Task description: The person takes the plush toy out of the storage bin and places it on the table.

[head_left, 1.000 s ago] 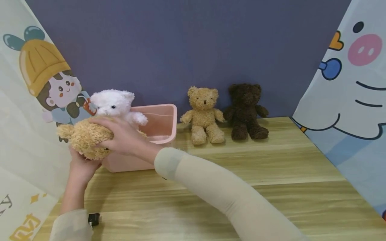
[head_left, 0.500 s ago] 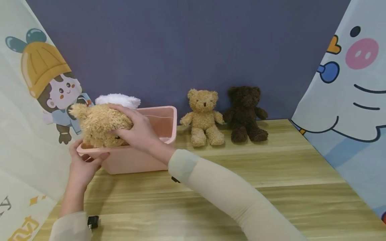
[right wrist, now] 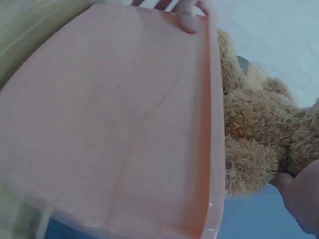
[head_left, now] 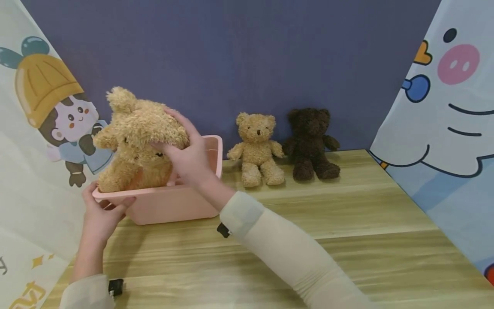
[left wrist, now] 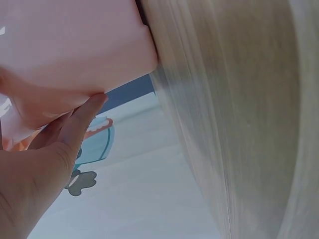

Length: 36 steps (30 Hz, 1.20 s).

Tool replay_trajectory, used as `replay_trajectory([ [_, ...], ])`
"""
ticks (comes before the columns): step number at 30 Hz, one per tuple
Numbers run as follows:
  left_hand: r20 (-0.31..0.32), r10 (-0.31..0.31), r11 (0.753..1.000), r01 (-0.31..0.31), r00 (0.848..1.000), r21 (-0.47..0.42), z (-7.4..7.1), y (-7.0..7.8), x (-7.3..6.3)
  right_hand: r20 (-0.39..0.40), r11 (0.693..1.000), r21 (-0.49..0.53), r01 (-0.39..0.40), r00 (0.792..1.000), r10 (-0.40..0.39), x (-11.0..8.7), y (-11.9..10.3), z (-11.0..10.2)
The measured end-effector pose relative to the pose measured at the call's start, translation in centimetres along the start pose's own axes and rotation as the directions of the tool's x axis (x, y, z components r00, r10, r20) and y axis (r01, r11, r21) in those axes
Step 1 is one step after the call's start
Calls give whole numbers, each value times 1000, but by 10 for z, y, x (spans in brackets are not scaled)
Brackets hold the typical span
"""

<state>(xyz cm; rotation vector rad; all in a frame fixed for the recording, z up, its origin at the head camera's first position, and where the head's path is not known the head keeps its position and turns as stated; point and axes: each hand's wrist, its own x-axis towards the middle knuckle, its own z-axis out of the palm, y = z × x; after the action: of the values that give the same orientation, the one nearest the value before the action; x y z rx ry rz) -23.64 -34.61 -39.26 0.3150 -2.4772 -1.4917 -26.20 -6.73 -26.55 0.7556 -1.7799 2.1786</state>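
Note:
A curly tan teddy bear (head_left: pixel 144 124) stands with its lower body behind the front rim of a pink plastic bin (head_left: pixel 173 207). My right hand (head_left: pixel 193 161) grips its head from the right, thumb across the face. In the right wrist view, the bear's fur (right wrist: pixel 254 117) shows past the bin's rim, with part of the right hand (right wrist: pixel 303 199) against it. My left hand (head_left: pixel 98 216) holds the bin's front left corner. The left wrist view has that hand's fingers (left wrist: pixel 82 119) against the bin's pink wall (left wrist: pixel 75 45).
Another tan teddy bear (head_left: pixel 257 148) and a dark brown teddy bear (head_left: pixel 311 143) sit against the blue-grey back panel (head_left: pixel 247 56), right of the bin. Printed cartoon panels flank the wooden table (head_left: pixel 328 214) on both sides.
The tan bear came down from in front of the bin to inside it, then rose higher. My left hand moved from the bear to the bin's corner. A white bear behind became hidden.

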Motion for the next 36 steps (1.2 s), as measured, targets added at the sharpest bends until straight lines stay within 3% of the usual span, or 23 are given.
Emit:
replay_trajectory([
  [3,1,4,1000,-4,1000,1,0,0,-1,-117,1000,0,20,993,-20,-3,0,-5],
  [7,-1,10,1000,-10,1000,-6,0,0,-1,-263,999,-14,41,964,-44,-10,1,-15],
  [14,0,21,999,-21,1000,-27,1,0,-1,-408,978,156,140,911,-65,-29,-1,-33],
  [21,-17,47,998,-47,999,-38,2,0,-2,-503,870,393,298,862,-68,-55,-10,-58],
  [28,-13,23,999,-23,1000,-32,1,1,-4,-566,776,427,464,806,-171,-68,-18,-82],
  [36,-27,15,999,-16,1000,-30,1,-1,-3,-608,747,445,494,779,-153,-80,-27,-108],
])
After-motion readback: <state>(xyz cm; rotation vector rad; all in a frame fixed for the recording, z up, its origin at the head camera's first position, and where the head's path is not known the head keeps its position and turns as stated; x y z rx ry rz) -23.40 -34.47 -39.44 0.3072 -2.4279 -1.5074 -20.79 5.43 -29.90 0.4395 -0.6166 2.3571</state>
